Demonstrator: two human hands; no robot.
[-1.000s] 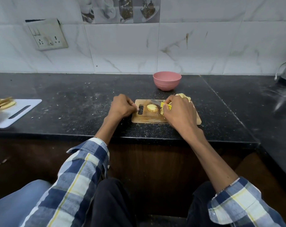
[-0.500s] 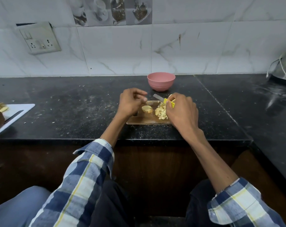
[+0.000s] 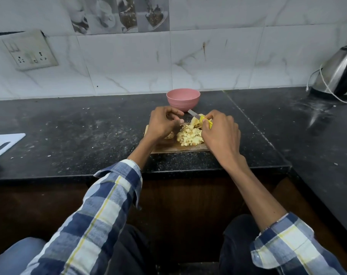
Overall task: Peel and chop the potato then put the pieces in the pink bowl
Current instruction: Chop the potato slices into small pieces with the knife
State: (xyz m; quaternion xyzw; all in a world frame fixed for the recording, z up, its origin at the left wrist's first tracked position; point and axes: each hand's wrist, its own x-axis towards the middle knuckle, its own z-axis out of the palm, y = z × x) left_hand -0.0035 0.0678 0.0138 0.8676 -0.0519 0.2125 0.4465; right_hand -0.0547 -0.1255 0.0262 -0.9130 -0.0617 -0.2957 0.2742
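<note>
Under left hand (image 3: 162,124): potato slice (image 3: 170,135) mostly hidden.

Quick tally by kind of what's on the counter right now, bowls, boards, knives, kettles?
Bowls: 1, the pink bowl
Cutting boards: 2, the wooden board and the white board
Knives: 1, the yellow-handled knife
Kettles: 1, the steel kettle
Total: 5
</note>
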